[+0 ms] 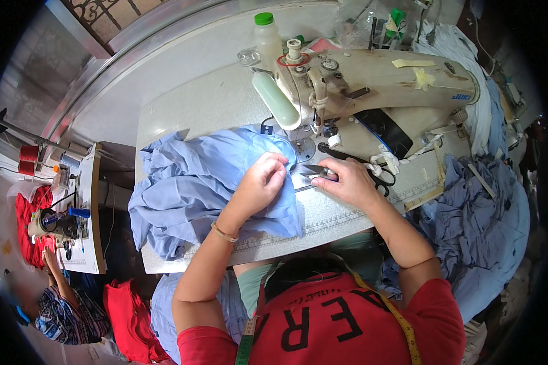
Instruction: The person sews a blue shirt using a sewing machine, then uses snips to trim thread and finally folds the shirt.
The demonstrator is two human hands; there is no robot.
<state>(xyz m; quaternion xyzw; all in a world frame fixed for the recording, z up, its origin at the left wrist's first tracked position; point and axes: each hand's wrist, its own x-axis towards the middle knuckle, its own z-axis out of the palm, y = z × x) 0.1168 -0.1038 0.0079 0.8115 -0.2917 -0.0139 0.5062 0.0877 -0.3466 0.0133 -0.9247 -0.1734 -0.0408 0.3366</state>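
Light blue cloth (195, 173), bunched and creased, spreads over the left half of the sewing table (341, 213). My left hand (265, 180) is closed on the right edge of this cloth, just in front of the needle area of a cream sewing machine (383, 76). Close beside it, my right hand (349, 181) grips a pair of thread snips (315, 171). The dark blades of the snips point left toward the cloth edge. Black-handled scissors (383, 177) lie just behind and to the right of my right hand.
A green-capped bottle (268, 39) stands behind the machine head. A dark phone-like slab (383, 132) leans under the machine arm. Piled blue cloth (475, 225) fills the right side. At far left, another person (67, 304) works with red cloth (30, 222) at a second machine.
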